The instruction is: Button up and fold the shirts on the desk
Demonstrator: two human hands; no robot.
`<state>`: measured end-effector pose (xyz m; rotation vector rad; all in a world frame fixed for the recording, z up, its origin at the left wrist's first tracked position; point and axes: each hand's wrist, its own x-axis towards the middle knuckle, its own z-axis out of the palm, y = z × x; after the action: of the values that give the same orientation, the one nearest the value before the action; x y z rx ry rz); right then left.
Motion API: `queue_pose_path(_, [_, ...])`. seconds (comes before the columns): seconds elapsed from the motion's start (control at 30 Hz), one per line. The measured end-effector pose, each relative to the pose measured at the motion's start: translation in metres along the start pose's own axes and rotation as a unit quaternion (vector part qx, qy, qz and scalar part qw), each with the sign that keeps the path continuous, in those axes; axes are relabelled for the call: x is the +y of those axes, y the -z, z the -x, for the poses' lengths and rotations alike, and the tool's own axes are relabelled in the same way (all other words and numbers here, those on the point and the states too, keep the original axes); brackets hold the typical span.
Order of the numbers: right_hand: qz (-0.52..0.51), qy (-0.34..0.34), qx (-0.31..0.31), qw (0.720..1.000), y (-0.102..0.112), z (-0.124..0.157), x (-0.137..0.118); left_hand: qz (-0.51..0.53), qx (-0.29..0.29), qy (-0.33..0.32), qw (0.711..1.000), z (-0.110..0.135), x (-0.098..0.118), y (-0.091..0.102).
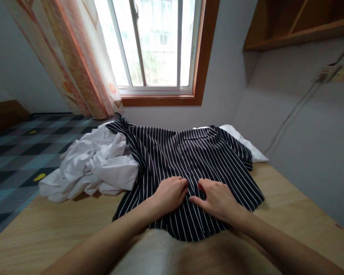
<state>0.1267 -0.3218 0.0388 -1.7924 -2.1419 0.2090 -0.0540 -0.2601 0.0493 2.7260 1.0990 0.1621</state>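
Observation:
A black short-sleeved shirt with white stripes (172,152) lies spread out, front side up, its collar end towards the window and its hem close to my body. Over the lower middle of its front, my left hand (172,193) rests with fingers curled in at the button line, closed on the cloth there. Just to the right of that line is my right hand (219,196). Its thumb sticks out towards the left hand, apart from the bent fingers, and no cloth shows in the gap. The fingertips of both hands are partly hidden.
Crumpled white cloth (94,164) is heaped left of the shirt on the wooden tabletop (298,214). More white fabric (243,141) pokes out behind the right sleeve. A checked bedspread (5,152) lies left, below a curtain (77,57). A wall shelf (298,36) hangs upper right.

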Motion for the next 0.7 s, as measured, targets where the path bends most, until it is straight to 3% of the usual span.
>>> queue_pose_path(0.13, [0.043,-0.019,0.004,0.999,-0.016,-0.002,-0.006,0.014,0.040,0.023,0.999,-0.002,-0.003,-0.016])
queue_pose_path(0.27, [-0.044,-0.054,0.008,0.998,-0.014,-0.003,0.009,0.022,0.051,0.028,0.998,0.000,-0.006,-0.018])
queue_pose_path(0.47, [-0.249,-0.089,0.018,0.964,-0.010,-0.005,0.034,0.024,0.003,0.042,0.999,-0.003,0.002,-0.007])
queue_pose_path(0.6, [-0.260,-0.085,0.025,0.962,-0.012,-0.003,0.029,-0.020,-0.023,0.020,0.999,-0.009,0.017,-0.004])
queue_pose_path(0.7, [-0.252,-0.067,0.005,0.965,-0.012,0.000,0.023,0.017,-0.032,-0.022,0.999,-0.013,0.022,-0.008])
